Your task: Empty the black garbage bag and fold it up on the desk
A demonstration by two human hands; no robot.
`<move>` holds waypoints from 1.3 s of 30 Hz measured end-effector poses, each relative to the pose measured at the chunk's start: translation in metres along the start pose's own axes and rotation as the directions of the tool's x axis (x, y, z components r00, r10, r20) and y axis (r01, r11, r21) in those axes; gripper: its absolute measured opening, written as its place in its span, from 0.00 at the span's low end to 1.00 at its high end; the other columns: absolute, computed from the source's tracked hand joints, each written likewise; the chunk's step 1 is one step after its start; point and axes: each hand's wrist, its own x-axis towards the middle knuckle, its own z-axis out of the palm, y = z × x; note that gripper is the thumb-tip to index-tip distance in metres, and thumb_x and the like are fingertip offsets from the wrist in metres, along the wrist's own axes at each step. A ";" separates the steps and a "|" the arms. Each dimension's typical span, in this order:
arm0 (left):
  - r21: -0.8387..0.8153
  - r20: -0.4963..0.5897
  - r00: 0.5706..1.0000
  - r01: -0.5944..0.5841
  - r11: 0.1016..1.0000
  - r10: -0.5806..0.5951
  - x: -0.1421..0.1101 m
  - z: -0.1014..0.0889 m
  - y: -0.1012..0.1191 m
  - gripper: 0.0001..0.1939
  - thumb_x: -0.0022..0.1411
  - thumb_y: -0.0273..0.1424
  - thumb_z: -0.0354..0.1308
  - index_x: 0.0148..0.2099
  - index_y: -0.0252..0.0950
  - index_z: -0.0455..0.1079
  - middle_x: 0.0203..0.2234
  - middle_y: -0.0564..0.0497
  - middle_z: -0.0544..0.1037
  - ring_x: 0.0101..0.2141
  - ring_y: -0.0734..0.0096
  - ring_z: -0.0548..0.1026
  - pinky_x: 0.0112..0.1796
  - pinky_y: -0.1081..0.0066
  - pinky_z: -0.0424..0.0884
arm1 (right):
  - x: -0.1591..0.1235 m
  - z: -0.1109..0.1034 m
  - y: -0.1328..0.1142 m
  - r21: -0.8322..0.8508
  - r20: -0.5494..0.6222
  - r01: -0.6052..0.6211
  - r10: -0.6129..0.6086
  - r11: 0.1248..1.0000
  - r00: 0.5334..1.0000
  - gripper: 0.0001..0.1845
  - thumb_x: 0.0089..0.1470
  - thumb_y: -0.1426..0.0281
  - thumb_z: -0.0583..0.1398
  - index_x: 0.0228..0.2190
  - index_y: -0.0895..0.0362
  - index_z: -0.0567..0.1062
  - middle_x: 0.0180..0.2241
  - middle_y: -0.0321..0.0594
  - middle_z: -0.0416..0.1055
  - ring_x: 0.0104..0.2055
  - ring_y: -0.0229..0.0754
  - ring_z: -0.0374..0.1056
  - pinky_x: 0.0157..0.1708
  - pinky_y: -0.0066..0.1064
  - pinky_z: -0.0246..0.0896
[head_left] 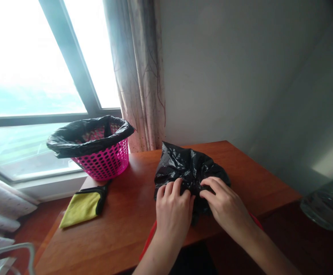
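— Starting with the hands: loose or gripping?

— Gripping, both of them. With the left hand [172,206], at lower centre of the frame, curling down over the near side of a black plastic bag [190,160]. With the right hand [226,202], just beside it, pinching the same bag between thumb and forefinger.

— And the bag: lying where, looking how?

— On the reddish-brown wooden table [126,225], just right of the frame's centre. Glossy, crumpled, puffed out on the far side, rising to a pointed corner at its upper left. Bunched into tight creases near the fingertips. Contents hidden by the opaque plastic.

— Any other container?

— Left of centre, a bright pink perforated basket [109,162], standing upright on the table. Fitted with a black bin liner [69,143], folded outward over the rim and hanging in a loose, wrinkled band. Pink lattice visible inside, below the rim; bottom hidden from this angle.

— And farther out?

— In front of the basket, toward lower left, a yellow cloth [82,208] with black edging, lying flat, well apart from the hands. At the right edge, a clear container [328,208], too dim to read inside. Behind, at upper centre, a patterned curtain [143,76].
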 end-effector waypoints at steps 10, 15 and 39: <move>0.205 0.144 0.986 0.058 0.977 -0.089 0.011 0.002 -0.032 0.26 0.58 0.24 0.56 0.59 0.42 0.65 0.60 0.42 0.65 0.55 0.51 0.65 0.52 0.52 0.61 | 0.001 -0.004 0.042 -0.298 0.060 -0.189 0.216 0.935 0.975 0.22 0.52 0.78 0.57 0.48 0.55 0.73 0.64 0.49 0.55 0.61 0.59 0.57 0.53 0.51 0.66; 0.323 0.223 0.959 0.095 0.942 -0.173 0.027 -0.007 -0.090 0.33 0.54 0.23 0.56 0.63 0.40 0.60 0.61 0.40 0.64 0.57 0.50 0.63 0.53 0.53 0.59 | 0.000 -0.015 0.121 -0.417 0.141 -0.278 0.363 0.865 0.921 0.29 0.50 0.73 0.58 0.55 0.58 0.67 0.62 0.55 0.57 0.63 0.61 0.55 0.53 0.52 0.65; 0.226 0.285 0.951 0.058 0.972 -0.123 0.043 -0.004 -0.133 0.36 0.55 0.24 0.59 0.64 0.40 0.56 0.60 0.39 0.64 0.55 0.52 0.67 0.51 0.56 0.65 | -0.005 0.001 0.192 -0.112 0.352 -0.167 0.196 0.980 0.915 0.36 0.47 0.68 0.62 0.58 0.55 0.62 0.62 0.53 0.58 0.63 0.56 0.58 0.60 0.45 0.59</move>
